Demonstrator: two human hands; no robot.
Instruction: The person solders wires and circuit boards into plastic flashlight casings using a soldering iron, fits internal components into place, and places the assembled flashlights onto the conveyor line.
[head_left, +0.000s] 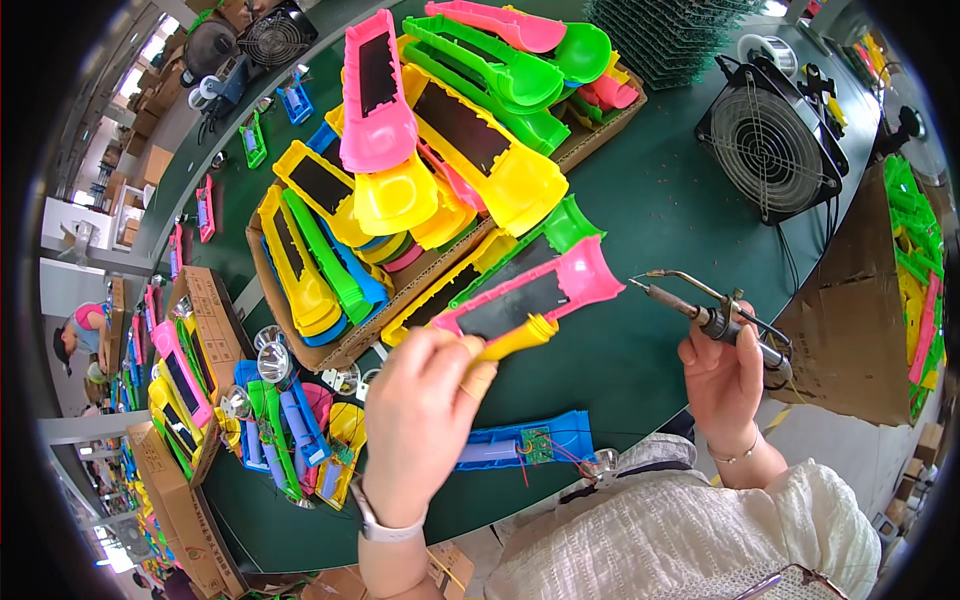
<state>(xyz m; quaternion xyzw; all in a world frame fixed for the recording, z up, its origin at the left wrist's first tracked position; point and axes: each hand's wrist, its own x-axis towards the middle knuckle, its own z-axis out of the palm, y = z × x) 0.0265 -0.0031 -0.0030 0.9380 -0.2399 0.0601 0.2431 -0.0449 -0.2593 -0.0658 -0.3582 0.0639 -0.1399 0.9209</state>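
Note:
My left hand is closed round one end of a yellow plastic shell, seen almost edge-on. Just behind it is a pink shell with a dark panel; whether my fingers also touch that one I cannot tell. In my right hand is a soldering iron with a thin metal guide arm beside its tip, pointing left toward the pink shell. A blue shell holding a lilac battery cell, a green circuit board and wires lies nearer to me on the table, partly hidden by my left wrist.
A cardboard box heaped with coloured shells stands on the green table. Left of my hand are several wired shells with silver reflectors. A fan stands at the right, above a carton of shells. Another person is far left.

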